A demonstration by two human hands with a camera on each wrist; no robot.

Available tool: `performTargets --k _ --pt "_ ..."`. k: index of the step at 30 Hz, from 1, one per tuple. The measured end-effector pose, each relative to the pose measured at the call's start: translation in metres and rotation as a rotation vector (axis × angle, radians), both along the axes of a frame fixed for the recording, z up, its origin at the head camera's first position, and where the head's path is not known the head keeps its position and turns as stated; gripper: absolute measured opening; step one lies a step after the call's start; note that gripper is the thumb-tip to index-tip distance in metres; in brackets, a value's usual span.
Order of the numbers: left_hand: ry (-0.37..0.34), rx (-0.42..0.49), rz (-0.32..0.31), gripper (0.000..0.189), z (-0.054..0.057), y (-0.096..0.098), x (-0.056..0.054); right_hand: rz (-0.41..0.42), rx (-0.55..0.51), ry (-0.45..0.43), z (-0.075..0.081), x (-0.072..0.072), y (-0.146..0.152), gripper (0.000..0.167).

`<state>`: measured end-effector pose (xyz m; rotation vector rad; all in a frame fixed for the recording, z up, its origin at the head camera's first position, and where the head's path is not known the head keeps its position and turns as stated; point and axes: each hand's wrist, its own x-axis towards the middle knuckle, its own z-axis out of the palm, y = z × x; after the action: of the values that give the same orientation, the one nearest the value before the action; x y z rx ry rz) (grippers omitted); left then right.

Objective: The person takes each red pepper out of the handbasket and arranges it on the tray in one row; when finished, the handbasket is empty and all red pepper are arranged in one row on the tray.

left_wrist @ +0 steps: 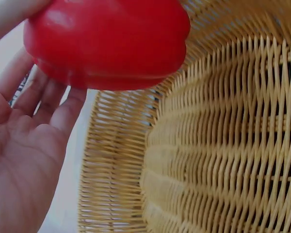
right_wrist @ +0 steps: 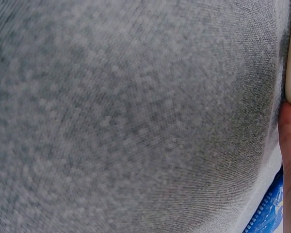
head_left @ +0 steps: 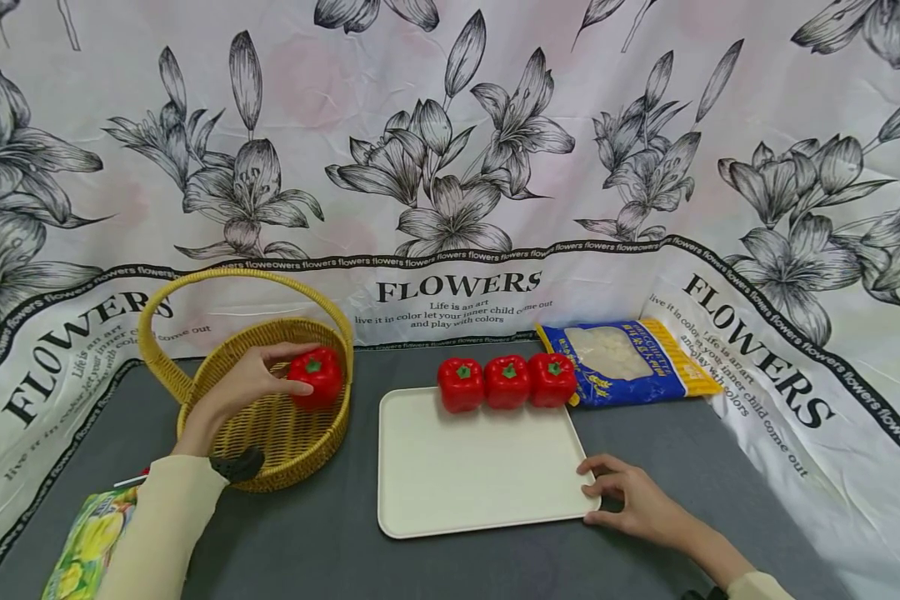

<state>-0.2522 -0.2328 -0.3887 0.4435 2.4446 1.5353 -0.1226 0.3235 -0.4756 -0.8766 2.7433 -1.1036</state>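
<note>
My left hand (head_left: 252,382) grips a red bell pepper (head_left: 317,377) between thumb and fingers, over the yellow wicker basket (head_left: 273,475). Close up in the left wrist view, the glossy pepper (left_wrist: 106,43) overlaps the woven basket wall (left_wrist: 111,160). Three more red bell peppers stand in a row along the back edge of a cream tray (head_left: 480,467): a left one (head_left: 461,385), a middle one (head_left: 507,383) and a right one (head_left: 552,380). At the tray's right front corner my right hand (head_left: 633,502) holds the rim with fingers and thumb.
Behind the tray's right corner lies a blue and yellow food packet (head_left: 622,362). A green and yellow packet (head_left: 90,542) sits at the front left, partly covered by the left sleeve. Above the basket arches its tall handle (head_left: 247,272). A flower-printed cloth (head_left: 450,208) rises behind the grey table.
</note>
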Motion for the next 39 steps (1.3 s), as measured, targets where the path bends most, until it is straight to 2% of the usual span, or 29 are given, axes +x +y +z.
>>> performTargets --k 8,11,16,19,23,27,29,32,34,39 --pt "0.024 0.067 -0.060 0.061 0.022 -0.001 0.015 0.007 -0.011 -0.010 0.001 0.000 0.000 0.019" --pt "0.035 0.099 -0.104 0.058 0.028 0.000 0.018 0.006 -0.010 -0.020 0.001 0.001 0.000 0.020" --pt "0.068 0.161 -0.195 0.057 0.032 0.014 0.022 0.005 -0.009 -0.020 0.000 0.001 0.001 0.020" --pt "0.068 0.178 -0.218 0.059 0.033 0.028 0.023 0.006 -0.001 -0.014 -0.001 0.000 0.001 0.020" --pt "0.019 0.125 -0.215 0.061 0.027 0.052 0.021 0.004 0.007 -0.015 -0.001 0.000 0.002 0.020" --pt "-0.047 0.050 -0.202 0.062 0.015 0.075 0.017 0.000 0.005 -0.031 -0.001 0.001 0.001 0.020" --pt "-0.053 0.032 -0.207 0.062 0.009 0.084 0.013 -0.002 0.007 -0.041 0.000 0.000 0.001 0.020" --pt "-0.074 0.050 -0.219 0.063 0.000 0.097 0.006 -0.005 0.008 -0.045 0.000 0.000 0.000 0.021" --pt "-0.097 0.084 -0.211 0.063 -0.005 0.105 0.003 -0.007 0.007 -0.046 0.001 0.000 0.000 0.021" --pt "-0.105 0.120 -0.176 0.063 -0.016 0.121 -0.002 -0.014 0.016 -0.057 0.002 0.000 0.000 0.021"
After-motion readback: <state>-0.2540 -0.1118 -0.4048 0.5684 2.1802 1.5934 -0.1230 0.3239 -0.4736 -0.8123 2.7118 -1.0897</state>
